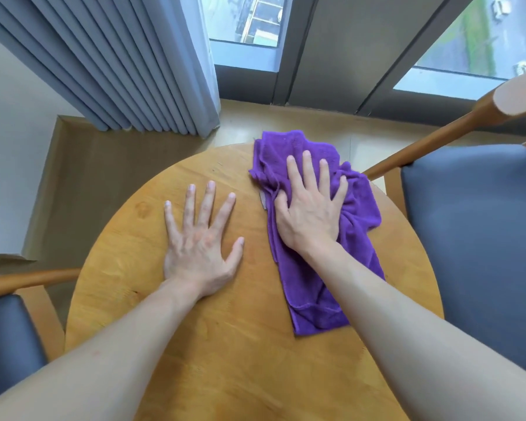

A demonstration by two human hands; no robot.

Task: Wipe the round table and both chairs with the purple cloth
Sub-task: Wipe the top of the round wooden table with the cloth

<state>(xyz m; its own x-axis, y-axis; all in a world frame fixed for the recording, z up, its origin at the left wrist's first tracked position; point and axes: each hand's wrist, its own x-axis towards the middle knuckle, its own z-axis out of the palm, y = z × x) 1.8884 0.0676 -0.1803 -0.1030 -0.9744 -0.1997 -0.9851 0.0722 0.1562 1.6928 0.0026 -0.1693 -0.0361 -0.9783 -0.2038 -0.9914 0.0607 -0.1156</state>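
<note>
Two bare forearms are reaching over the round table point(225, 344), the right hand point(308, 214) pressing flat on the purple cloth point(310, 299), the left hand point(199, 250) resting flat beside it, both chairs seemingly awaiting wiping.

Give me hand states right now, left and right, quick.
Left hand: open, fingers spread flat on the round table, holding nothing.
Right hand: open, fingers straight, pressing the purple cloth onto the table.
</note>
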